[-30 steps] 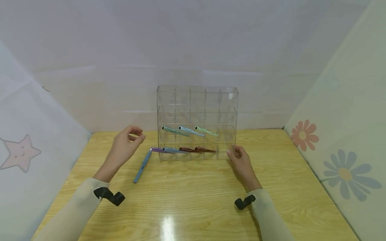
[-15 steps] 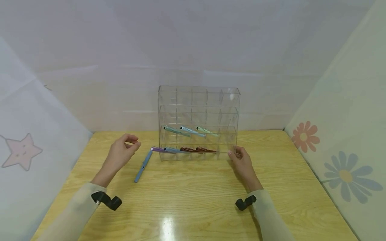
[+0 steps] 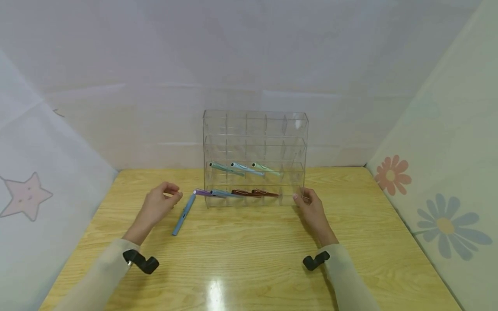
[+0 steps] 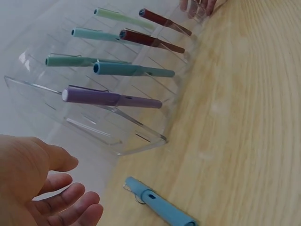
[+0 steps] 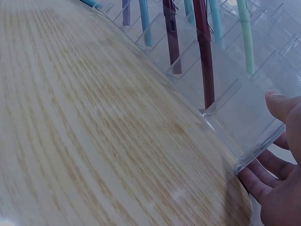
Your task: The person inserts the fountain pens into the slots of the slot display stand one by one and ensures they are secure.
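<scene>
A clear acrylic pen rack (image 3: 254,115) with tiers of compartments stands upright at the back of the table. In its bottom tier lean a purple pen (image 4: 113,98), a blue pen (image 4: 134,69) and two dark red pens (image 3: 264,193). One tier higher are a green pen (image 3: 225,169), a light blue pen (image 3: 247,169) and a light green pen (image 3: 266,169). My left hand (image 3: 157,205), fingers loosely bent and holding nothing, hovers left of another blue pen (image 3: 183,216) lying on the table. My right hand (image 3: 313,211) grips the rack's lower right corner, thumb in front, fingers behind.
The wood-grain table (image 3: 249,250) reaches back to a pale cloth wall (image 3: 155,108). Cloth sides with a printed star (image 3: 28,196) and flowers (image 3: 445,224) flank it. Dark wrist cameras (image 3: 142,261) sit on both sleeves.
My left hand has drawn back from the rack, a little left and toward me, still holding nothing. The right hand keeps its grip; pens and rack stay put.
</scene>
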Tool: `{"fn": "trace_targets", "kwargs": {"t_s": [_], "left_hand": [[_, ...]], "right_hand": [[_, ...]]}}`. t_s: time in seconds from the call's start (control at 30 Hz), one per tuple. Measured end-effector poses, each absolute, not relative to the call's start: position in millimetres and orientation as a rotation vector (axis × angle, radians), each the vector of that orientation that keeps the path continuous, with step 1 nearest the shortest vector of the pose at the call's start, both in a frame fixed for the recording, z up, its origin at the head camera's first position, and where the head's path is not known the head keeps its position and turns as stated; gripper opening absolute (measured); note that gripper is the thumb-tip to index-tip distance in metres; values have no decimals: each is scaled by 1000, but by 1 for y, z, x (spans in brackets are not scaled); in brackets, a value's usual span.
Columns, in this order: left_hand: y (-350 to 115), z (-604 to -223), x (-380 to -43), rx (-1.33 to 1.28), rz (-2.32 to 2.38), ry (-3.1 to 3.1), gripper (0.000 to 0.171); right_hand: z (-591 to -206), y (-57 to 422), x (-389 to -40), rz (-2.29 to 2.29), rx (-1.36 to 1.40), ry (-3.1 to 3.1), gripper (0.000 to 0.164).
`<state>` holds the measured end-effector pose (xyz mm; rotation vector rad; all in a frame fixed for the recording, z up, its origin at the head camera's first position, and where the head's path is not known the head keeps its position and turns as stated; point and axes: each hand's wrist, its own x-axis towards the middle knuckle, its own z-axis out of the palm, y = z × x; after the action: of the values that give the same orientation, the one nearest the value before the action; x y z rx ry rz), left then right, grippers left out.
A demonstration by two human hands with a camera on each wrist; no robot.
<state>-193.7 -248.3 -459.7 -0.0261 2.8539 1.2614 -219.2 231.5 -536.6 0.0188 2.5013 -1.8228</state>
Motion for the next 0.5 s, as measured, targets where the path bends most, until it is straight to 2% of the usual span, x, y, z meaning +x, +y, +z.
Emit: {"fn": "trace_targets", "kwargs": {"t_s": [0.5], "left_hand": [[-244, -492, -196, -80, 1177, 2781, 42]], "right_hand": [[-536, 232, -220, -1825, 18, 2509, 65]]}}
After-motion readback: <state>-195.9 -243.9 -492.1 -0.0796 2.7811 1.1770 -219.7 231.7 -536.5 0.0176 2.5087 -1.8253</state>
